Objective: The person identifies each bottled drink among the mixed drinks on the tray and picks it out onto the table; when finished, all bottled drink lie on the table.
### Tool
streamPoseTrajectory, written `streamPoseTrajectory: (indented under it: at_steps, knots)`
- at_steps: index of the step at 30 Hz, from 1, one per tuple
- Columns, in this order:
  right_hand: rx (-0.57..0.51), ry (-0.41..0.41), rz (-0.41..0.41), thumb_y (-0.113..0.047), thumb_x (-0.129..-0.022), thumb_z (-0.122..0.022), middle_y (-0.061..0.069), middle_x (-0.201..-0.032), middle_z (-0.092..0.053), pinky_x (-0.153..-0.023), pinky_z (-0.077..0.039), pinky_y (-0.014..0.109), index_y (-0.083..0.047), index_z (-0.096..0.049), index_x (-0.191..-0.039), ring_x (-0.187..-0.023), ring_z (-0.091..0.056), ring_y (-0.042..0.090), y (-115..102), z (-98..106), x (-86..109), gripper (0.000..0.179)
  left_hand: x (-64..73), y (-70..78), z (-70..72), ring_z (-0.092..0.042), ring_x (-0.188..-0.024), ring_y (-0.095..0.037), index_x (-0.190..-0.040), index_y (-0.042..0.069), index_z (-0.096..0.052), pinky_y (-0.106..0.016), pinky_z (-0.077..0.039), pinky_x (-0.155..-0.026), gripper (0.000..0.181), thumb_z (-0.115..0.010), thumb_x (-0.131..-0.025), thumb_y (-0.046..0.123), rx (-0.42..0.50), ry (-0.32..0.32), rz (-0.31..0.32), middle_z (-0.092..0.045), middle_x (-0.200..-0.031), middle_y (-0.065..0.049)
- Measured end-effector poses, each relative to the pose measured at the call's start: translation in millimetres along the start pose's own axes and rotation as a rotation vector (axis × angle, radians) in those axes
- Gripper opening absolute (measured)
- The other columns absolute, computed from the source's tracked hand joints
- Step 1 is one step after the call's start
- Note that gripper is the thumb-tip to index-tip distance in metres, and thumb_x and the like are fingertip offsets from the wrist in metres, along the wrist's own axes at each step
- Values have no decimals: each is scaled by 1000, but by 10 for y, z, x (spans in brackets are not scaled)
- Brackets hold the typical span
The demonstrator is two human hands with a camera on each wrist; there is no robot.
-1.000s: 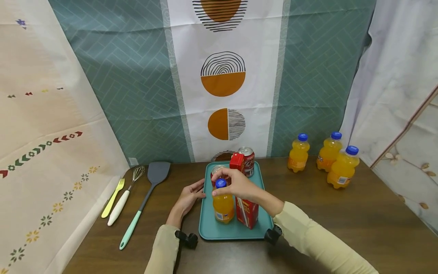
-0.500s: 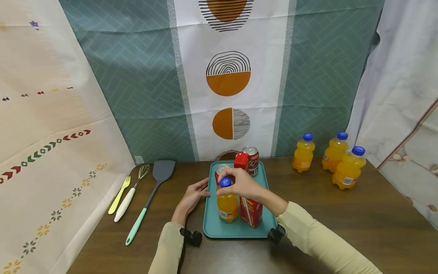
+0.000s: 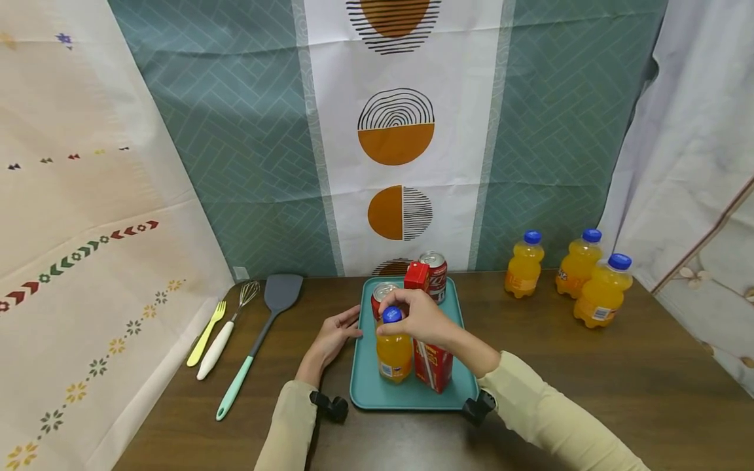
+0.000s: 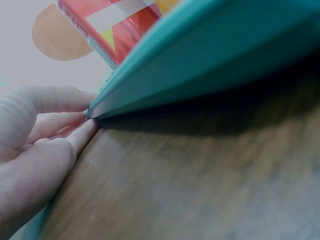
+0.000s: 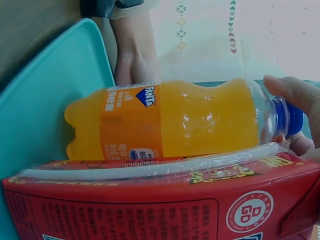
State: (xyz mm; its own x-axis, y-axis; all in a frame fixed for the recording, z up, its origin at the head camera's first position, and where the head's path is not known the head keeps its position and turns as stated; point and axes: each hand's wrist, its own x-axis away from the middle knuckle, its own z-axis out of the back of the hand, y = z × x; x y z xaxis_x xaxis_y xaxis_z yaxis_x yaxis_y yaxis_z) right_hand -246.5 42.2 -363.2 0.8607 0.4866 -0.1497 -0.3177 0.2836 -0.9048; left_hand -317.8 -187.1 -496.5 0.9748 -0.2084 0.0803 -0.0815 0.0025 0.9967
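Observation:
My right hand [image 3: 419,319] pinches an orange soda bottle [image 3: 393,360] around its blue cap [image 3: 392,314] and neck, from above. The bottle stands upright on the teal tray [image 3: 368,396]. In the right wrist view its Fanta label [image 5: 131,120] shows. Right beside the bottle is a red drink carton [image 3: 432,366] with a wrapped straw, partly behind my hand and wrist. My left hand [image 3: 331,337] touches the tray's left rim with straight fingers; in the left wrist view thumb and fingertips [image 4: 82,100] meet the rim.
Two red soda cans [image 3: 436,281] and another red carton [image 3: 417,275] stand at the tray's back. Several orange soda bottles [image 3: 523,268] are at the table's back right. A yellow fork [image 3: 206,333], whisk [image 3: 226,337] and spatula [image 3: 281,292] lie at left.
The whole head view has shifted slightly, so everything appears a little further right. Both hands keep their places at the bottle and the tray rim.

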Motion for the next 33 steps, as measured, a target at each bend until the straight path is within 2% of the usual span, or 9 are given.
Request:
streamPoseTrajectory:
  at_steps: [5, 10, 17, 25, 29, 33]
  knots:
    - [-41, 37, -39, -12, -83, -76, 14, -107, -62, -83, -60, 33, -1, -62, -104, -90, -58, 20, -20, -17, 33, 28, 16, -31, 11, -39, -141, -37, -145, -4, -42, -41, -40, -111, 63, -60, -85, -11, -7, -16, -7, -41, -151, -24]
    - [-108, 53, -74, -13, -83, -75, 13, -106, -61, -81, -58, 29, 0, -63, -106, -89, -56, 20, -27, -33, 20, 29, 49, -61, 53, -40, -141, -36, -144, -4, -43, -41, -40, -111, 63, -59, -83, -12, -16, 5, 7, -42, -151, -23]
    - [-142, 97, -51, -10, -83, -75, 16, -109, -64, -82, -59, 29, 2, -64, -106, -88, -59, 18, -125, 1, -30, 28, 27, -43, 44, -40, -142, -34, -145, -1, -44, -41, -41, -113, 63, -59, -84, -10, -1, -10, 12, -42, -152, -20]
    - [-221, 162, -31, -11, -83, -74, 21, -114, -61, -87, -60, 33, -3, -64, -107, -92, -61, 22, -477, 194, -28, 27, 9, -34, 12, -39, -142, -36, -145, -5, -42, -41, -39, -113, 63, -58, -84, -13, 6, -24, -9, -40, -151, -24]
    - [-217, 211, 10, -11, -85, -72, 16, -110, -62, -87, -59, 30, -1, -62, -110, -94, -61, 22, -687, 365, 3, 29, 11, -22, 12, -37, -143, -37, -146, -5, -40, -35, -45, -110, 64, -57, -84, -13, 4, -43, -18, -38, -153, -24]
    - [-206, 265, 38, -10, -86, -71, 4, -103, -62, -85, -59, 24, -3, -62, -109, -94, -60, 21, -870, 543, 71, 26, 15, -23, 28, -35, -143, -38, -146, -6, -38, -27, -49, -106, 65, -57, -84, -13, -1, -55, -34, -37, -153, -26]
